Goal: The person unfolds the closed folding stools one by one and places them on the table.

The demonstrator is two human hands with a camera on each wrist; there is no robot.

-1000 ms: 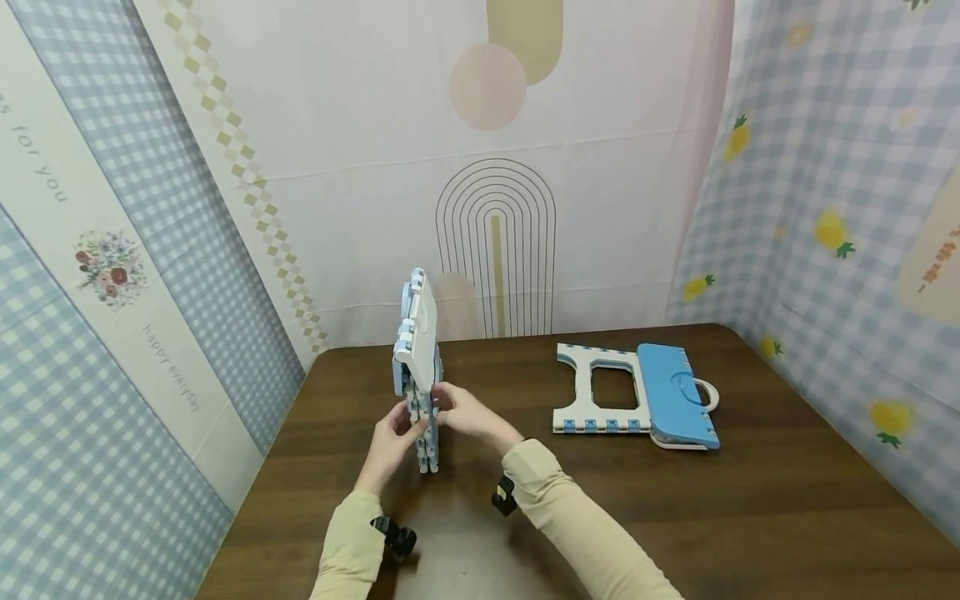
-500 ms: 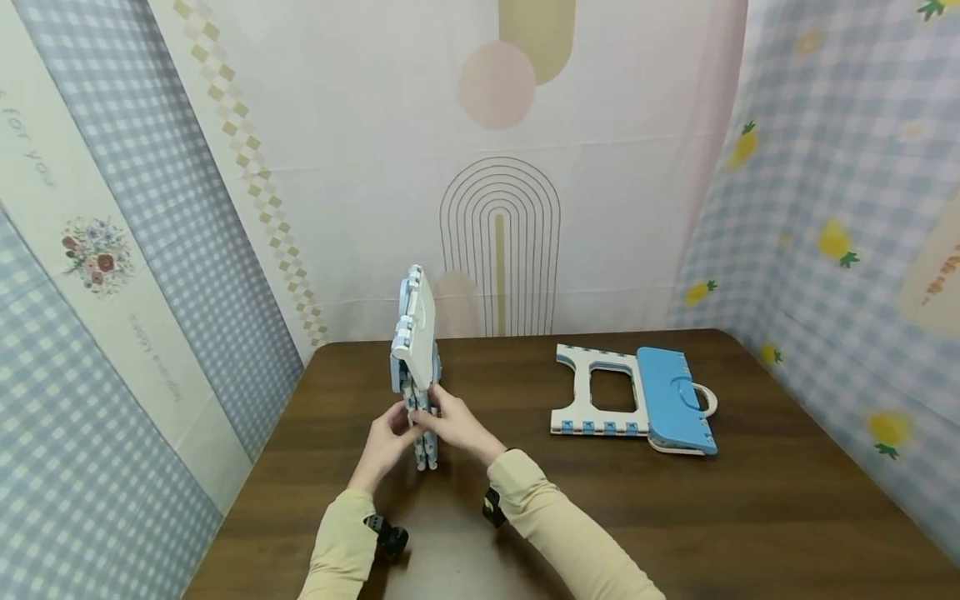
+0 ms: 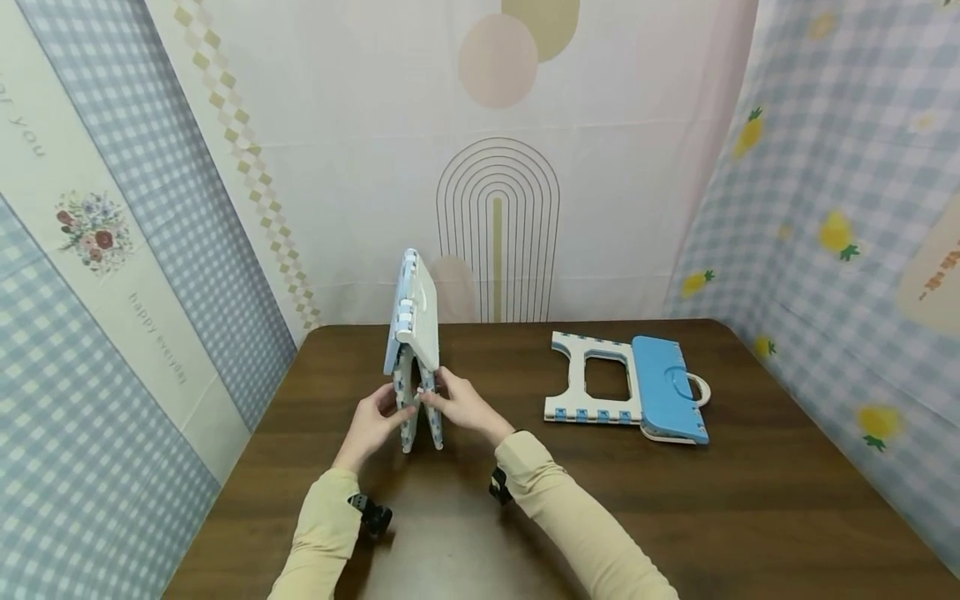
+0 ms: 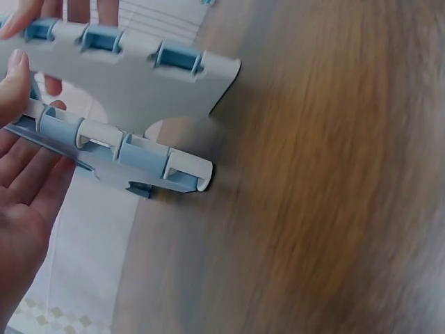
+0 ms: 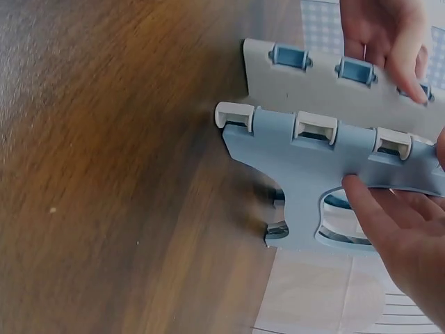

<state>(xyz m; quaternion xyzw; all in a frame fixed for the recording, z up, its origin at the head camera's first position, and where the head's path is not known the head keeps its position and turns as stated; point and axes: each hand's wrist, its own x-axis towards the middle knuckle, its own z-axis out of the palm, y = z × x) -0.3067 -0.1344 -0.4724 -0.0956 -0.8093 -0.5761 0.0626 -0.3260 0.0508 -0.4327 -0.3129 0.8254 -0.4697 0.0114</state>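
Observation:
A blue and white folding step stool (image 3: pixel 424 312) stands on its legs, its top folded into a steep peak and its two leg panels parted below like a narrow inverted V. My left hand (image 3: pixel 367 429) grips the left leg panel (image 4: pixel 132 149), thumb on its near edge and fingers along the outer side. My right hand (image 3: pixel 467 408) holds the right leg panel (image 5: pixel 299 153); its thumb is at the near edge, and its fingers lie against the blue outer face beside the cut-out. The far edges of the panels are hidden in the head view.
A second folding stool (image 3: pixel 660 387) lies flat and folded on the right of the brown wooden table (image 3: pixel 712 500), its white carry handle (image 3: pixel 701 390) pointing right. Patterned cloth (image 3: pixel 352 208) hangs behind the table and along both sides.
The stool's leg panels, close together before, have spread apart at the bottom. My left hand has moved left with its panel, and the folded top has begun to part too.

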